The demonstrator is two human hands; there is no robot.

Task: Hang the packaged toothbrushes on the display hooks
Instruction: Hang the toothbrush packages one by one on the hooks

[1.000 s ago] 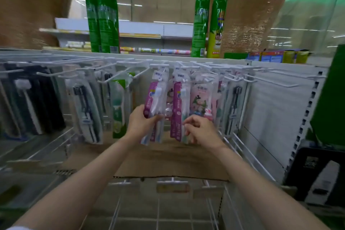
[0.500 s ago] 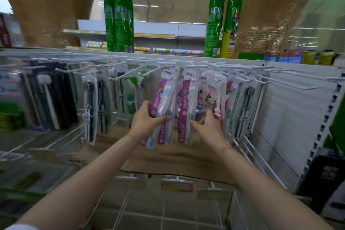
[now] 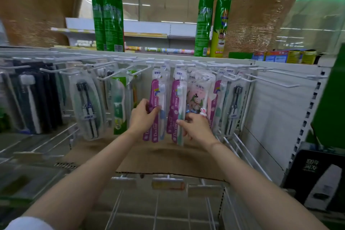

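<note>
Hanging purple toothbrush pack [image 3: 156, 110] pinched by left hand [image 3: 143, 117].

Tall green spray cans [image 3: 107, 22] stand in a cluster on the white top ledge [image 3: 141, 54], with two more green cans [image 3: 203, 26] farther right. A flat brown cardboard sheet [image 3: 149, 157] lies on the white wire shelf [image 3: 158, 209] below. A black box [image 3: 317, 177] sits low at right.

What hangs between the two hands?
In the head view, the purple toothbrush packs hang between the left hand and the right hand; both hands touch them.
</note>
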